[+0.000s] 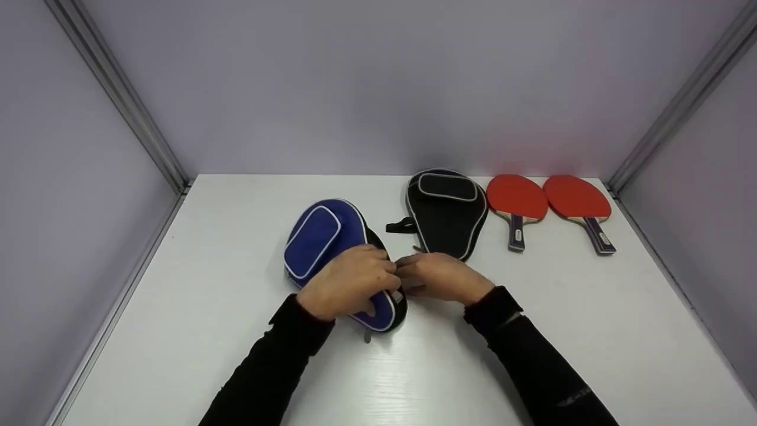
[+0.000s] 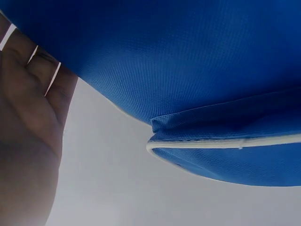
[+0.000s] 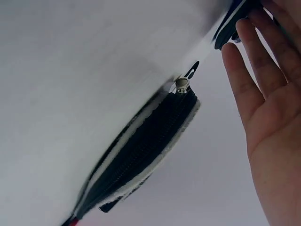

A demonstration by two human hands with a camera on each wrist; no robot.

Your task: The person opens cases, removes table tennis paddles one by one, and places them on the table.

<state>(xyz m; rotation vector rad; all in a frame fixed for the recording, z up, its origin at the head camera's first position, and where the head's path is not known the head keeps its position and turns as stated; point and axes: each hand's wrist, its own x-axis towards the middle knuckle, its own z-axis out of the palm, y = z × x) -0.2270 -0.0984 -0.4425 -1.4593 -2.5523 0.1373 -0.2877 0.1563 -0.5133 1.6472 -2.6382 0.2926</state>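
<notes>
A blue table tennis paddle case (image 1: 322, 236) with white piping and a front pocket lies tilted on the white table. Its black zippered side faces right. My left hand (image 1: 350, 283) lies across the case and grips its right edge, fingers over the rim. At that same edge, close against the left fingers, my right hand (image 1: 440, 277) pinches the side of the case; its thumb and fingertips are largely hidden. In the left wrist view, blue fabric (image 2: 188, 56) covers the left fingertips. The right wrist view shows the outer fingers of the right hand (image 3: 273, 108) extended beside the case.
Behind the right hand lies a black paddle case (image 1: 446, 219) with grey piping and a strap at its left; its zipper pull (image 3: 182, 84) shows in the right wrist view. Two red paddles (image 1: 517, 196) (image 1: 576, 196) lie at the back right. Grey walls (image 1: 378, 89) enclose the table.
</notes>
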